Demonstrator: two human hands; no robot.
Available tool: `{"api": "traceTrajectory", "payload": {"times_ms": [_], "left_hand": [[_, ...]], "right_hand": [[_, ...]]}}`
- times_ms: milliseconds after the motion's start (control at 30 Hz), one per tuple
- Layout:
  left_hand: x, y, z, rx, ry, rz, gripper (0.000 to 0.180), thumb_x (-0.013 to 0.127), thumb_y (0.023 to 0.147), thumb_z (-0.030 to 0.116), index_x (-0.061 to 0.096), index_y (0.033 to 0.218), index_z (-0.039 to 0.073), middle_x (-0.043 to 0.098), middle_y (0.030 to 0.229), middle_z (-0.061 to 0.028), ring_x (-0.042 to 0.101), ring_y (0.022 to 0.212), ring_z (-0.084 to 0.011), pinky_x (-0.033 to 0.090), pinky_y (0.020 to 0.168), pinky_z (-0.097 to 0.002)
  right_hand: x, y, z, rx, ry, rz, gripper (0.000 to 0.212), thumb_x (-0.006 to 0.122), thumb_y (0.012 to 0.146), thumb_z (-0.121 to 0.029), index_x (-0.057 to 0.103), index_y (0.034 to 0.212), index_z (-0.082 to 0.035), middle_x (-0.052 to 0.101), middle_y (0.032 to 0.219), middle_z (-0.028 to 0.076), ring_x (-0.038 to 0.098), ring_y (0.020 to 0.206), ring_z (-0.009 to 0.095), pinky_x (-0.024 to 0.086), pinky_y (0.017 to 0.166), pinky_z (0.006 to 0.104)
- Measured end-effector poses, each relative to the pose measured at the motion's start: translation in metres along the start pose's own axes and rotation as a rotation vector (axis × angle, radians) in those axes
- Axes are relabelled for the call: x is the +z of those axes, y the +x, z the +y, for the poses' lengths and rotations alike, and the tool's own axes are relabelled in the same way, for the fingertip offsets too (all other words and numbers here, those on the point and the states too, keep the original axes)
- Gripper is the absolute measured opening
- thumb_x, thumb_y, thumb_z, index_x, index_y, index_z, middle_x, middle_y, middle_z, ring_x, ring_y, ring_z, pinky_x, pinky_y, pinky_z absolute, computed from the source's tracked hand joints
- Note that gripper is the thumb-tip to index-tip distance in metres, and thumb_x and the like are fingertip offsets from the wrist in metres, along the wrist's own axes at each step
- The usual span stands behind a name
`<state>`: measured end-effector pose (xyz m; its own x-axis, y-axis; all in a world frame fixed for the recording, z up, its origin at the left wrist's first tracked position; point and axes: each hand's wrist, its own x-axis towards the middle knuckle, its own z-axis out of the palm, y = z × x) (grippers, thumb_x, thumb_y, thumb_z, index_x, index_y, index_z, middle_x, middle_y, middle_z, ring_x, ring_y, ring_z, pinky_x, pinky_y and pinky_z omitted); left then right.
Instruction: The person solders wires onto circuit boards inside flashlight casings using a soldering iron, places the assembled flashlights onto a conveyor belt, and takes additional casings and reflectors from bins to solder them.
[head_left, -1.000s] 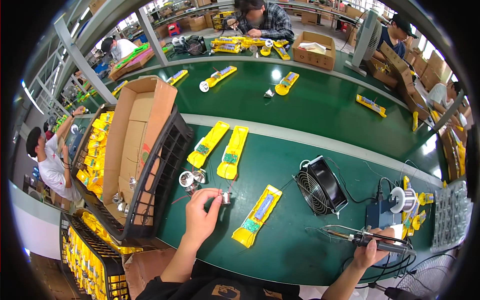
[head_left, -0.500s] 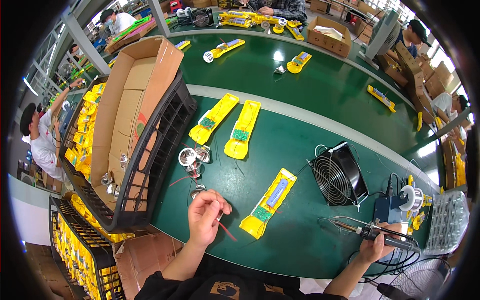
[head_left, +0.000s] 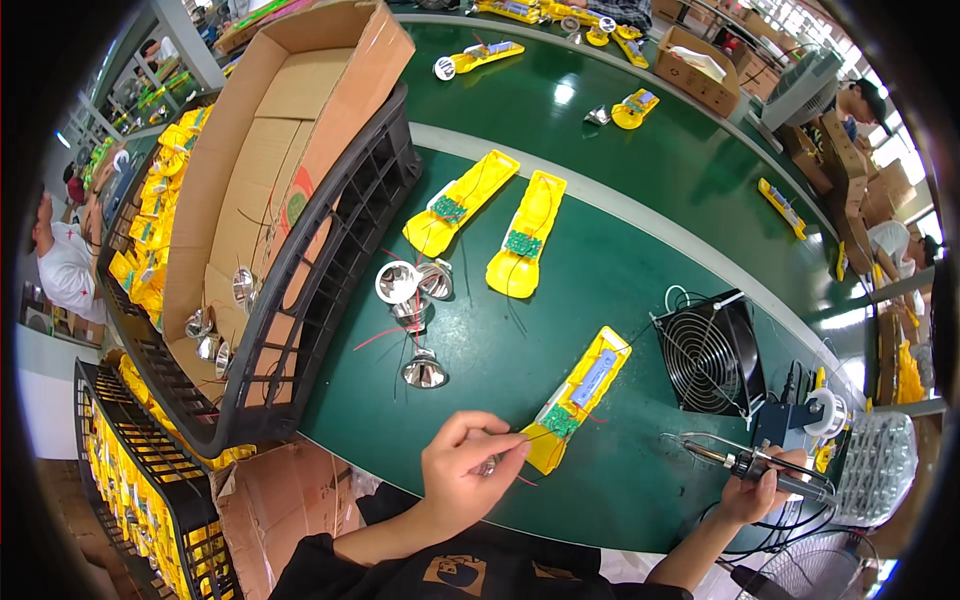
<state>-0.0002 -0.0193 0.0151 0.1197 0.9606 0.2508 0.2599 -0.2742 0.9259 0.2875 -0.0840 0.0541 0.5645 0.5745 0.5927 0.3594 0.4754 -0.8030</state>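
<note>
My left hand (head_left: 470,472) is closed in a pinch beside the near end of a yellow lamp housing (head_left: 543,456). A thin dark wire runs from its fingertips toward the green circuit board (head_left: 558,421) there. Inside the curled fingers a shiny silver piece, apparently a reflector cup (head_left: 488,466), shows only partly; a red wire hangs below. The same housing holds a blue battery cell (head_left: 595,378). At the right, my right hand (head_left: 752,494) grips a soldering iron (head_left: 745,466), its tip apart from the housing and pointing left.
Several loose reflectors (head_left: 425,370) lie left of two more yellow housings (head_left: 525,243). A black crate (head_left: 345,215) with a cardboard box (head_left: 285,100) borders the left. Right stand a black fan (head_left: 700,355) and a solder spool (head_left: 826,413). A green conveyor (head_left: 540,90) crosses behind.
My left hand has moved right to the near end of the housing, bringing a wire toward its board. The right hand keeps the soldering iron in nearly the same place. The view has shifted.
</note>
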Motion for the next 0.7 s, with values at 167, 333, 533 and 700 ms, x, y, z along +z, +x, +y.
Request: {"api": "traceTrajectory", "payload": {"times_ms": [167, 333, 533, 700], "left_hand": [[0.003, 0.002, -0.001, 0.015, -0.035, 0.039, 0.012, 0.068, 0.062, 0.0, 0.063, 0.072, 0.003, 0.054, 0.085, -0.0074, 0.053, 0.05, -0.0086, 0.041, 0.041, -0.0198], [0.005, 0.003, 0.001, 0.012, -0.06, 0.024, 0.013, 0.068, 0.058, -0.002, 0.06, 0.067, 0.001, 0.05, 0.091, -0.0103, 0.046, 0.049, -0.0062, 0.037, 0.044, -0.0184], [0.009, 0.004, -0.005, -0.005, -0.027, 0.018, 0.014, 0.069, 0.058, -0.001, 0.058, 0.067, 0.003, 0.048, 0.091, -0.0096, 0.044, 0.048, -0.0062, 0.036, 0.044, -0.019], [0.011, 0.002, -0.009, 0.002, -0.02, -0.018, 0.015, 0.068, 0.058, -0.001, 0.058, 0.068, 0.003, 0.048, 0.091, -0.0097, 0.045, 0.048, -0.007, 0.037, 0.044, -0.0193]], "right_hand": [[0.023, 0.002, -0.008, -0.04, -0.059, -0.057, 0.035, 0.058, 0.068, -0.025, 0.031, 0.066, -0.003, 0.029, 0.061, 0.003, 0.031, 0.041, 0.008, 0.025, 0.035, 0.0194], [0.047, 0.007, -0.014, 0.035, -0.069, -0.102, 0.037, 0.058, 0.068, -0.026, 0.03, 0.066, -0.002, 0.029, 0.061, 0.003, 0.031, 0.041, 0.008, 0.027, 0.036, 0.0201], [0.08, 0.007, -0.014, 0.034, 0.076, -0.28, 0.023, 0.053, 0.072, -0.012, 0.033, 0.074, -0.002, 0.033, 0.061, 0.003, 0.029, 0.041, 0.004, 0.027, 0.036, 0.0142], [0.101, -0.01, -0.013, 0.116, 0.004, -0.224, 0.029, 0.054, 0.071, -0.02, 0.031, 0.07, -0.001, 0.03, 0.058, 0.003, 0.029, 0.039, 0.005, 0.023, 0.036, 0.0165]]}}
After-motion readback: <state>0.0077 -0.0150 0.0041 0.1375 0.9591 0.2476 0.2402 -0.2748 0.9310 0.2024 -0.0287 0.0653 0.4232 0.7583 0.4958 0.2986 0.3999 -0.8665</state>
